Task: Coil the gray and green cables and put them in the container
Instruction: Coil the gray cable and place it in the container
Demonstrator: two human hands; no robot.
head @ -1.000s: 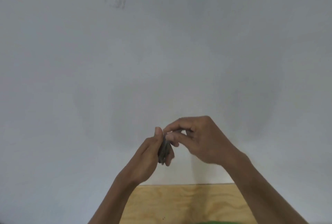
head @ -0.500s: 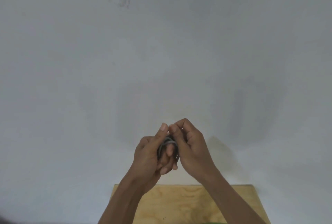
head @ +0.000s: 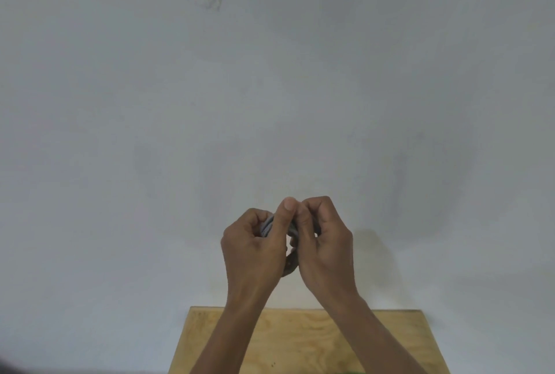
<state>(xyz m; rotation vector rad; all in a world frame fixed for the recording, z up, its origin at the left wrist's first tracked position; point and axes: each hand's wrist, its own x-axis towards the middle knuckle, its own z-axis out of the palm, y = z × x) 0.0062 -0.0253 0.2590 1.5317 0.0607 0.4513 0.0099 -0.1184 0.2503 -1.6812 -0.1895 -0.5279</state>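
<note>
Because a wound cable springs open the moment it is let go, we hold the gray cable (head: 268,226) raised in front of us with both hands pressed close together. Our left hand (head: 255,249) is wrapped around the bundle, thumb laid up over its top. Our right hand (head: 322,249) is curled against the other side, fingertips pinching the loops; we judge it to be tucking or tightening the last turn, though the cable's free end is hidden between the palms. Only a short arc of gray loops shows between the left thumb and knuckles, and another sliver in the gap lower down.

The hands are lifted well above the wooden table (head: 318,343), which shows below our forearms with its far edge and both far corners in view; its bare top leaves open room to lower the coil. A thin green trace (head: 354,372) at the very bottom edge may be the green cable, but it is too small to be sure. The container is not in view, so we cannot say which way the coil must travel. Ahead is only a plain pale wall (head: 270,88).
</note>
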